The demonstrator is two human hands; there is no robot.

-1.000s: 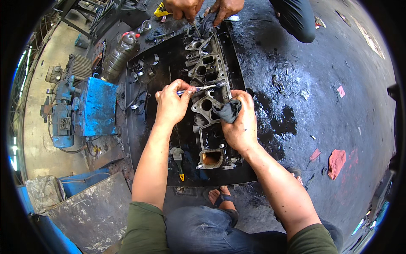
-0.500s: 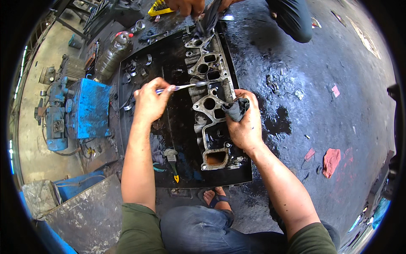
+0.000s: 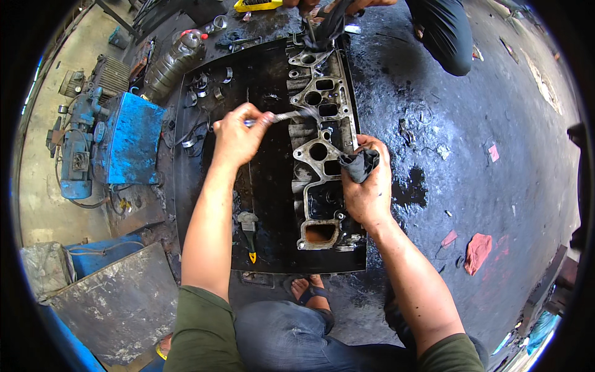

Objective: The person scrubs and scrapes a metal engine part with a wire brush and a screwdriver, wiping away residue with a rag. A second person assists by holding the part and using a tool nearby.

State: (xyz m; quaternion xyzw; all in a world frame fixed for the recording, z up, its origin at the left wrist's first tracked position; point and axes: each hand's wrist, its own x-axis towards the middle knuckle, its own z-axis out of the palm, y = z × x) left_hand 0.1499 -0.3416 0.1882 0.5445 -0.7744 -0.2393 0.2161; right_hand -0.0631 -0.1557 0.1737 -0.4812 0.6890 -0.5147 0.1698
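My left hand (image 3: pixel 239 137) pinches the handle of a toothbrush (image 3: pixel 285 116). Its blurred head is at the near edge of a long metal cylinder head (image 3: pixel 318 168), beside the middle ports. With my right hand (image 3: pixel 370 192) I hold a crumpled dark rag (image 3: pixel 359 165) against the right side of that cylinder head, fingers partly hidden behind it. The cylinder head lies lengthwise on a black, oily panel (image 3: pixel 217 142). At its far end, another person's hands (image 3: pixel 362 5) hold a dark cloth (image 3: pixel 328 28) against it.
A paintbrush (image 3: pixel 248 235) and several bearing shells (image 3: pixel 201 84) lie on the panel. Left of it stand a plastic bottle (image 3: pixel 175 67) and a blue machine (image 3: pixel 131 139). A red cloth (image 3: pixel 478 253) rests on the oily floor at right. The other person's knee (image 3: pixel 443 40) is beyond.
The whole view has shifted slightly, moving the cylinder head rightward in the picture. My left hand and the toothbrush have moved a little right and farther away. My right hand keeps its hold.
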